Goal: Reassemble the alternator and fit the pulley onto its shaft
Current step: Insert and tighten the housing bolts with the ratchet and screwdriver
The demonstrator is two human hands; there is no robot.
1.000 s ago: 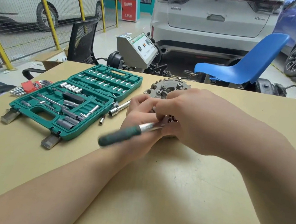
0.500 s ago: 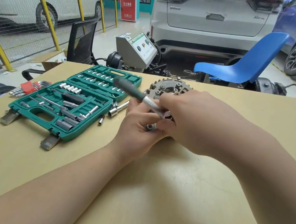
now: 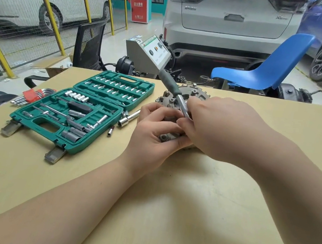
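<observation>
A: Centre of the pale wooden table (image 3: pixel 184 217), and the grey metal alternator (image 3: pixel 173 121) sits wedged between both hands, toothed face tilted to the far side

B: The left hand (image 3: pixel 152 135) cups its near-left edge, fingers curled round the housing, steadying it

A: And the right hand (image 3: pixel 214 129) grips the steel shank of the green-handled ratchet wrench (image 3: pixel 173 91), fingers wrapped tight

B: Look at that long axis: handle rising far-left, up and away from the knuckles, head buried under the fingers, so I can't tell which fastener it's on

A: So my guess is the swing pivots right beneath the right hand, with the open green socket case (image 3: pixel 79 111) well clear to the left
</observation>
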